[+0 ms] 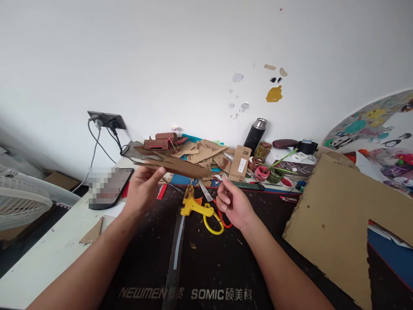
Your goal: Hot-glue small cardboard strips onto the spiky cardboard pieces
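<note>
While the left hand (145,186) grips a cardboard strip (182,167) near its left end, the right hand (235,203) sits close to the other end, fingers curled; whether they pinch anything cannot be told. Room to move lies over the near black mat (138,258), bounded by a large cardboard sheet (329,219) on the right and cardboard scraps (206,153) behind. In front of those scraps, the strip's long axis runs crosswise, its right end dipping slightly toward the right hand.
</note>
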The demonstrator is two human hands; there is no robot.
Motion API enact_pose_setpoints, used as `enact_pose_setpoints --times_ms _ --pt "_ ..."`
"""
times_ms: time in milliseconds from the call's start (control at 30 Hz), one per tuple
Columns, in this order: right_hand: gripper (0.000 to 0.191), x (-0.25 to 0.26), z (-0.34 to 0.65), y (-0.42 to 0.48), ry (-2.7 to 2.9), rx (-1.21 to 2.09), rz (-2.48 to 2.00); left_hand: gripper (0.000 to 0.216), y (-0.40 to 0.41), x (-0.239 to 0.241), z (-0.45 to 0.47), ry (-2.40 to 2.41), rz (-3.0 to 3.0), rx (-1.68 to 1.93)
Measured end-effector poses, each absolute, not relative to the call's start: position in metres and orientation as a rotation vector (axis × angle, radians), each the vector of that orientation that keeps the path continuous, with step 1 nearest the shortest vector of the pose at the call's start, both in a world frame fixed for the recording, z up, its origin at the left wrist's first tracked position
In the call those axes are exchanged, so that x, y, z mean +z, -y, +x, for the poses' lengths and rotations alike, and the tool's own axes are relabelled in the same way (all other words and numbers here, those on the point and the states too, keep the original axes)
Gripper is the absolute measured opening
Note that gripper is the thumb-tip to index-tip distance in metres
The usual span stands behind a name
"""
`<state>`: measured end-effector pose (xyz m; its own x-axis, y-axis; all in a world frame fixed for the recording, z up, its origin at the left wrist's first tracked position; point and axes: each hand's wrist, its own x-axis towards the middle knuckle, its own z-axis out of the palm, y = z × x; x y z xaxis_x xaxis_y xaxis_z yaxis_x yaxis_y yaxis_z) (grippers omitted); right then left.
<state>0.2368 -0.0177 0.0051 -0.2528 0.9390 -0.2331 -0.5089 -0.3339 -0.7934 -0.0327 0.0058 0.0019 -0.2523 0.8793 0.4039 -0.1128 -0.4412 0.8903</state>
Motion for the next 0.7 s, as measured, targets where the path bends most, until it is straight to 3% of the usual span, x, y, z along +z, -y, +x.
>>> enact_pose_setpoints --times_ms 200,433,700 --pt "0.057 0.002 0.234 0.017 0.760 1.673 -0.969 0.029 -0.003 0.007 -0.044 -1.342 1.552 2.201" --pt "0.057 0.004 0.231 0.021 0.836 1.634 -0.991 0.010 0.011 0.014 -0.036 -1.337 2.213 1.980" --pt "0.053 0.004 0.232 0.022 0.863 1.630 -0.982 0.027 0.013 0.015 -0.032 -1.195 2.584 1.881"
